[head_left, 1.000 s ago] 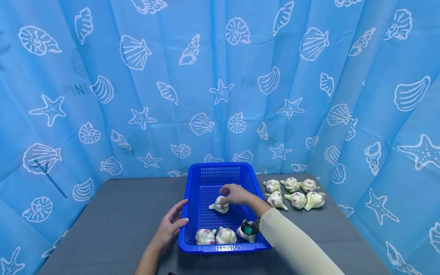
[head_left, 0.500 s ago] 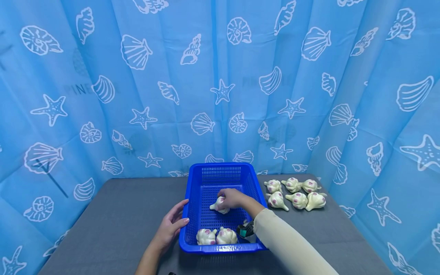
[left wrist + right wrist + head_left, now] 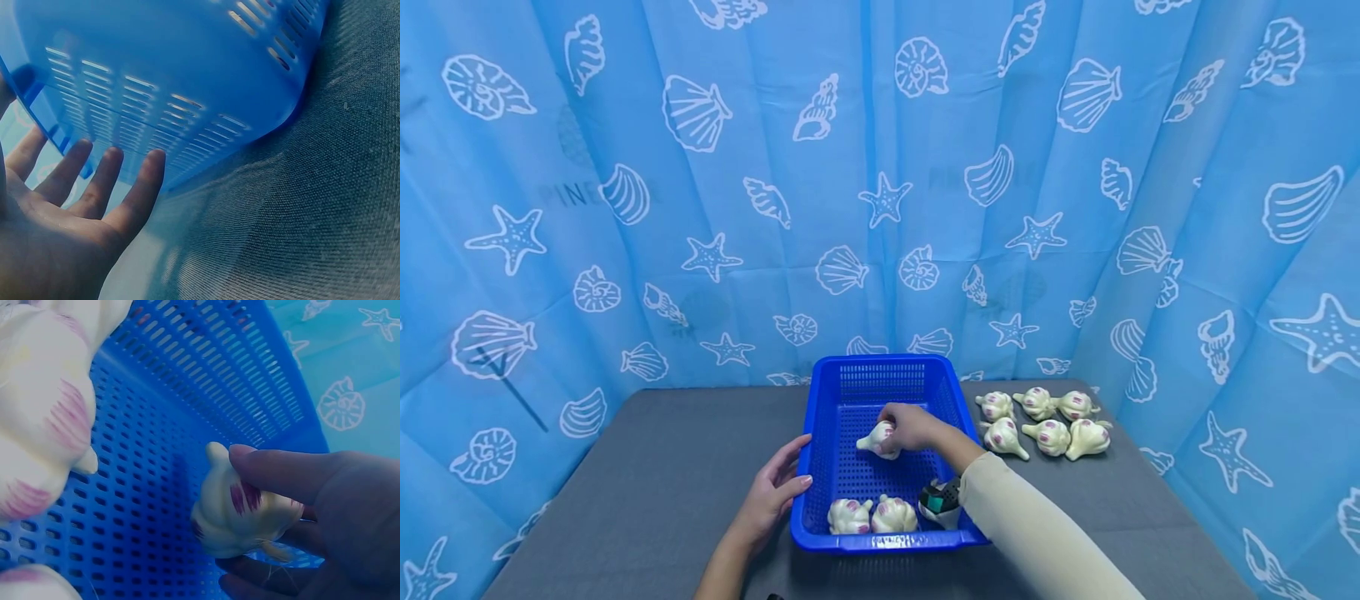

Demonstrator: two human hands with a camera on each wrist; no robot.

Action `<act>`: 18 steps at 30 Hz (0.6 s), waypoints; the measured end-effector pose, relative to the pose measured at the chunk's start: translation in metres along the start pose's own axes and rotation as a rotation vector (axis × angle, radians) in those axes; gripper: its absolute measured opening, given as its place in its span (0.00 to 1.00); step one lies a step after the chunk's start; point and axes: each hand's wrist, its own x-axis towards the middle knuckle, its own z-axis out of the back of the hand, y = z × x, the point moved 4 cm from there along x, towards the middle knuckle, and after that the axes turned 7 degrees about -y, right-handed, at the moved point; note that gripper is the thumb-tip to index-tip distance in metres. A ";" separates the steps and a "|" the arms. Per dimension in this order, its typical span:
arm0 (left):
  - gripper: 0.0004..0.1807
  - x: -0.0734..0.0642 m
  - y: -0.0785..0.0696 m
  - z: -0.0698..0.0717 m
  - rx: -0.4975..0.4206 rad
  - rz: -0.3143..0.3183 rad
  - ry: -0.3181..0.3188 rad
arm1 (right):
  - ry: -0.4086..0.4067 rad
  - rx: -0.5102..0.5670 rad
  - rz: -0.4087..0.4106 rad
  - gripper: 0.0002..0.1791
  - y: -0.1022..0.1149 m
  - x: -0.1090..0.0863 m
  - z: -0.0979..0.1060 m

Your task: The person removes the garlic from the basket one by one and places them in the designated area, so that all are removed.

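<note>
The right hand [image 3: 912, 427] holds one garlic bulb [image 3: 872, 439] inside the blue basket [image 3: 842, 542], around the middle of its floor. The grip is narrow: the thumb lies on one side of the bulb and the fingers on the other, and its stem points to the basket's left edge. Whether this bulb touches the floor, one cannot tell.

The left hand [image 3: 772, 490] rests at the left rim of the basket with its fingers spread wide and rather straight, the thumb on the rim.

Along the near edge inside the basket lie three more bulbs [image 3: 894, 517]; the one in the near right corner is partly hidden by a black device [image 3: 938, 497] on the right wrist. Six other bulbs [image 3: 1047, 436] lie in two rows toward the far right corner of the grey worktop [image 3: 707, 467]. Behind hangs a blue curtain [image 3: 865, 162] with white shells and starfish.
</note>
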 end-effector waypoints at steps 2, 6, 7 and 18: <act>0.31 0.000 0.000 0.000 0.004 0.000 -0.001 | -0.017 0.030 -0.003 0.21 -0.001 -0.001 0.005; 0.31 -0.001 -0.001 0.000 0.021 -0.002 -0.004 | -0.051 0.074 0.002 0.21 -0.003 -0.003 0.014; 0.31 -0.001 0.000 0.000 0.023 -0.002 -0.004 | -0.061 0.082 0.009 0.21 -0.003 -0.003 0.017; 0.31 0.000 0.000 0.000 0.019 0.000 -0.003 | -0.176 0.141 0.086 0.22 -0.006 -0.015 0.047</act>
